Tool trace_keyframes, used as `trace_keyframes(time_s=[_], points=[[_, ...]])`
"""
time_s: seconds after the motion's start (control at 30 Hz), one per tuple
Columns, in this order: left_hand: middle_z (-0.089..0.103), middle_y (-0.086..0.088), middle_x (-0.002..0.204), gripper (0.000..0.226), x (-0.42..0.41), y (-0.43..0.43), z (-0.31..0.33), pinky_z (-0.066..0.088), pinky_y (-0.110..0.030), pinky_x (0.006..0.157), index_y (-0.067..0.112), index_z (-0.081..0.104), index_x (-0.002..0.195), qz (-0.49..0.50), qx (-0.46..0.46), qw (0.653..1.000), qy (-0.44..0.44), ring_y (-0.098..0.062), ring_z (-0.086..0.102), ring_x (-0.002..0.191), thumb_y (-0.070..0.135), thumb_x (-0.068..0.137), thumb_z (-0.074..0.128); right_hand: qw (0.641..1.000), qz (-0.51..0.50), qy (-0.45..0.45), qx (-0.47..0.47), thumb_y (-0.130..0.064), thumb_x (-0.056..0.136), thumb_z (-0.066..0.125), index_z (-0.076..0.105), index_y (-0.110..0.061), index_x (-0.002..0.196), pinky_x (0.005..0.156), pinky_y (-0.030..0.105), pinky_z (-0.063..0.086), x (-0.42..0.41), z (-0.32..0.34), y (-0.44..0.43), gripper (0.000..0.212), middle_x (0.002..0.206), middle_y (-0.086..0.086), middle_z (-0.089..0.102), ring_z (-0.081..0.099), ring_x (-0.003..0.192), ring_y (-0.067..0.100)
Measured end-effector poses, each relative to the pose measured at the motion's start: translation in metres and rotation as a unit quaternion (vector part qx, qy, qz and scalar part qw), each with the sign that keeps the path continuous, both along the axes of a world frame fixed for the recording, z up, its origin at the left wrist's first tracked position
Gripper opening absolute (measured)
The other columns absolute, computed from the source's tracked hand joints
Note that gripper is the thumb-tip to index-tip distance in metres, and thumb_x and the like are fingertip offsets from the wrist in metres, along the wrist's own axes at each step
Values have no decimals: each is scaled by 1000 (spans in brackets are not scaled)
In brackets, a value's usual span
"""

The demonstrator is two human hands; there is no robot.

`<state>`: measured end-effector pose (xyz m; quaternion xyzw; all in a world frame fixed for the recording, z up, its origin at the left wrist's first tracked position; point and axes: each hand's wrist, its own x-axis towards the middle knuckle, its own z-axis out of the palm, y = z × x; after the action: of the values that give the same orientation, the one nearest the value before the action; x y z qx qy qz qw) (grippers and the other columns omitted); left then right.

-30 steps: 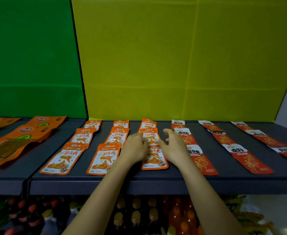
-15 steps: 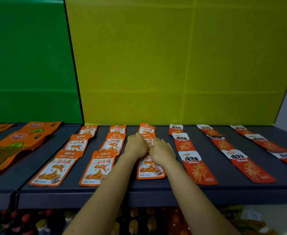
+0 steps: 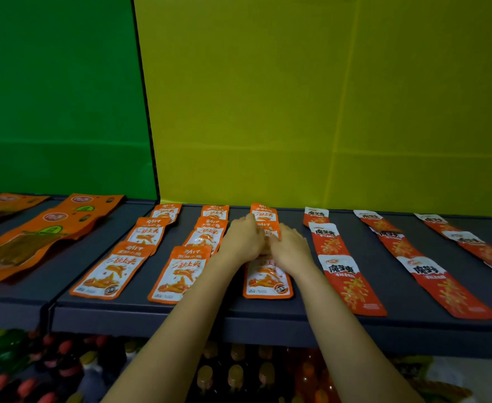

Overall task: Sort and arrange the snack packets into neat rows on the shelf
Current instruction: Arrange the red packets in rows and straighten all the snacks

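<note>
"魔芋爽" on the red packets; "劲仔" and "秒上头" on the orange-and-white packets

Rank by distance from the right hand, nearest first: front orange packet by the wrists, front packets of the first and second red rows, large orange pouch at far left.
From the right hand:
1. front orange packet, left of its wrist
2. first red front packet, right
3. second red front packet, farther right
4. large orange pouch, far left
</note>
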<state>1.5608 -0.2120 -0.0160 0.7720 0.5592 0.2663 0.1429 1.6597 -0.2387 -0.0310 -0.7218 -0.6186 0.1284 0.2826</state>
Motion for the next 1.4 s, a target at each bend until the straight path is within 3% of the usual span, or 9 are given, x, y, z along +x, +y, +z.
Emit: trace_keyframes(time_s=[0.07,0.27,0.43,0.53,0.63,0.8,0.97,1.2,1.4], points=[[49,-19,136,38,-17,-11,8,33,-32,98,-1,45,129,-14,31,999,-20,-30,44,126,18,97,40,998,7,23,57,-23,97,37,50,-7,128,105,43,37,-2,6,-4,37,133,13,52,46,124,29],[50,-13,138,38,-103,-37,13,36,-29,99,6,45,134,19,77,995,-57,-25,46,127,10,96,40,989,73,49,115,-18,98,38,42,-10,138,107,33,33,-39,38,-38,40,142,7,45,41,131,22],[47,-16,138,42,-137,-40,-2,38,-33,97,6,36,137,26,-6,1000,-2,-30,47,124,12,96,40,994,103,9,42,-19,97,39,52,-3,119,77,29,36,-89,32,-35,30,101,13,54,52,98,23],[49,-16,136,38,-143,-39,-10,38,-31,93,6,39,133,1,-11,1000,16,-29,48,121,15,96,40,997,78,-8,7,-21,98,37,49,-5,125,94,37,41,-108,21,-33,33,126,15,54,50,118,31],[53,-16,127,28,-147,-34,-18,37,-32,87,6,45,120,-19,-2,999,26,-29,50,113,19,97,38,999,50,-6,4,-24,97,37,51,-9,121,95,40,44,-117,10,-32,31,125,13,56,52,113,30],[51,-14,128,30,-149,-33,-24,36,-32,94,7,43,121,-48,18,998,40,-26,44,117,24,98,35,999,16,-30,3,-26,96,39,48,-12,127,99,40,42,-123,-2,-35,35,129,8,56,49,118,26],[50,-12,129,33,-150,-36,-25,35,-30,98,6,43,122,-62,32,996,51,-24,42,120,27,99,33,999,15,-25,-26,-25,99,36,27,-14,147,111,36,31,-124,2,-39,50,149,5,38,34,136,22],[47,-13,136,39,-146,-33,-24,34,-34,104,5,42,127,-67,17,996,64,-26,41,125,30,99,33,1000,15,-18,-13,-22,99,35,28,-15,146,110,34,33,-124,1,-38,48,148,4,40,37,134,21],[51,-10,130,34,-145,-36,-24,38,-32,99,8,44,122,-55,29,997,48,-23,45,120,31,98,35,999,23,-21,-14,-22,100,34,26,-15,147,111,33,28,-123,2,-38,48,151,3,35,32,138,20]])
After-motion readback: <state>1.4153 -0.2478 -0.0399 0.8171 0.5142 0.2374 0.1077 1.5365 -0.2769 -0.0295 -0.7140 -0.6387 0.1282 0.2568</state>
